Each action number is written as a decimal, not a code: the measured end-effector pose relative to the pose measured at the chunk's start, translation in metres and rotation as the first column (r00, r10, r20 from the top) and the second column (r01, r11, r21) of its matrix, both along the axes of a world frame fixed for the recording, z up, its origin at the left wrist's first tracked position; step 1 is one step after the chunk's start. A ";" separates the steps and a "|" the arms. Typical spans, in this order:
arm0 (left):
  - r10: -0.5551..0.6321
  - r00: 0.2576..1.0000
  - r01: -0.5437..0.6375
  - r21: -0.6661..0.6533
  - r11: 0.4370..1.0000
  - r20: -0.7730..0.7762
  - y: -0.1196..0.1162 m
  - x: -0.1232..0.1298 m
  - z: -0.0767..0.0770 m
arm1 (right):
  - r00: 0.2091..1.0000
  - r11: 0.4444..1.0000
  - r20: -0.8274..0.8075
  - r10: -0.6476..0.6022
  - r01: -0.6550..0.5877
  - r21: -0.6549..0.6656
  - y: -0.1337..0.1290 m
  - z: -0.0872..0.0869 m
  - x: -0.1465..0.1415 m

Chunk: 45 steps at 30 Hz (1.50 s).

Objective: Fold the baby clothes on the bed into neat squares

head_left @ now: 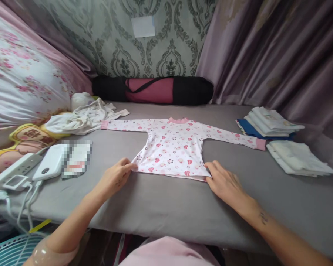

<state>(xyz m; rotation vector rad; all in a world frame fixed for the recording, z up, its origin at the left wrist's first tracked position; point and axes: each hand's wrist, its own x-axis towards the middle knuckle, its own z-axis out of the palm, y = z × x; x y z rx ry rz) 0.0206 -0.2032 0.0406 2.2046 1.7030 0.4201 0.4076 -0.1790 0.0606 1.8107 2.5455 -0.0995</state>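
A small white long-sleeved shirt (pixel 173 147) with pink hearts and flowers lies spread flat on the grey sheet, its pink collar toward the wall and both sleeves stretched out sideways. The hem faces me. My left hand (pixel 118 175) pinches the hem's left corner between thumb and fingers. At the opposite corner, my right hand (pixel 224 183) grips the hem, which gapes slightly there.
Folded clothes (pixel 274 123) and another folded stack (pixel 298 159) lie at the right. Crumpled clothing (pixel 80 118), a white power bank (pixel 50 162) and a power strip (pixel 16 171) are at the left. A black and red bag (pixel 152 89) lines the wall.
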 end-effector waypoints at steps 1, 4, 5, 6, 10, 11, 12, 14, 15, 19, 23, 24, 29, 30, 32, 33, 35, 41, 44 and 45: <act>0.000 1.000 0.000 -0.014 1.000 -0.020 0.000 0.000 -0.001 | 0.998 0.998 -0.004 0.057 -0.057 0.025 0.002 0.000 0.001; -0.007 1.000 0.008 -0.076 0.997 0.013 0.003 -0.002 0.002 | 0.955 0.956 -0.038 0.293 -0.291 0.046 0.008 0.001 0.005; -0.002 0.999 0.007 -0.110 0.994 0.045 0.005 -0.003 0.004 | 0.934 0.936 -0.051 0.352 -0.351 0.032 0.009 0.000 0.007; 0.009 0.997 0.003 -0.151 0.989 0.081 0.006 -0.005 0.006 | 0.919 0.921 -0.061 0.390 -0.390 0.013 0.011 0.000 0.009; 0.069 0.980 -0.007 -0.315 0.949 0.188 0.011 -0.011 0.016 | 0.908 0.904 -0.087 0.411 -0.418 -0.087 0.015 0.007 0.019; 0.076 0.977 -0.006 -0.330 0.944 0.201 0.012 -0.012 0.017 | 0.908 0.899 -0.092 0.409 -0.418 -0.133 0.017 0.013 0.021; 0.083 0.973 -0.008 -0.333 0.943 0.213 0.012 -0.012 0.019 | 0.911 0.891 -0.092 0.403 -0.413 -0.190 0.020 0.020 0.021; 0.122 0.963 -0.041 -0.317 0.948 0.239 0.015 -0.009 0.020 | 0.922 0.868 -0.066 0.381 -0.382 -0.316 0.030 0.038 0.015; 0.162 0.954 -0.079 -0.312 0.947 0.252 0.016 -0.007 0.019 | 0.926 0.858 -0.050 0.374 -0.365 -0.362 0.038 0.048 0.008; 0.375 0.896 -0.295 -0.312 0.903 0.239 0.026 0.005 0.012 | 0.900 0.839 -0.126 0.418 -0.435 -0.327 0.085 0.066 -0.059; 0.431 0.875 -0.352 -0.322 0.879 0.222 0.034 0.016 0.004 | 0.905 0.928 -0.301 0.301 -0.351 -0.127 0.145 0.039 -0.154; 0.442 0.870 -0.362 -0.328 0.873 0.218 0.035 0.018 0.003 | 0.906 0.939 -0.329 0.265 -0.321 -0.127 0.158 0.028 -0.175; 0.500 0.839 -0.420 -0.329 0.846 0.214 0.035 0.020 -0.002 | 0.940 0.974 -0.327 0.097 -0.158 -0.164 0.199 -0.009 -0.240; 0.503 0.838 -0.425 -0.327 0.844 0.210 0.035 0.020 -0.003 | 0.945 0.976 -0.317 0.085 -0.143 -0.165 0.202 -0.014 -0.245; 0.499 0.844 -0.429 -0.315 0.847 0.194 0.035 0.019 -0.005 | 0.952 0.978 -0.296 0.081 -0.133 -0.160 0.205 -0.022 -0.250; 0.493 0.850 -0.427 -0.306 0.851 0.184 0.035 0.018 -0.006 | 0.953 0.979 -0.290 0.088 -0.135 -0.149 0.204 -0.026 -0.251; 0.478 0.863 -0.420 -0.292 0.859 0.165 0.033 0.017 -0.007 | 0.951 0.986 -0.295 0.094 -0.129 -0.103 0.202 -0.033 -0.252; 0.464 0.883 -0.444 -0.191 0.875 0.071 0.015 0.019 -0.005 | 0.923 0.985 -0.358 0.140 -0.092 0.146 0.194 -0.051 -0.255; 0.458 0.889 -0.456 -0.109 0.883 -0.004 0.007 0.024 -0.008 | 0.900 0.968 -0.370 0.232 -0.175 0.182 0.198 -0.055 -0.254; 0.445 0.895 -0.446 -0.070 0.892 -0.021 0.005 0.025 -0.009 | 0.895 0.968 -0.378 0.236 -0.183 0.172 0.199 -0.055 -0.253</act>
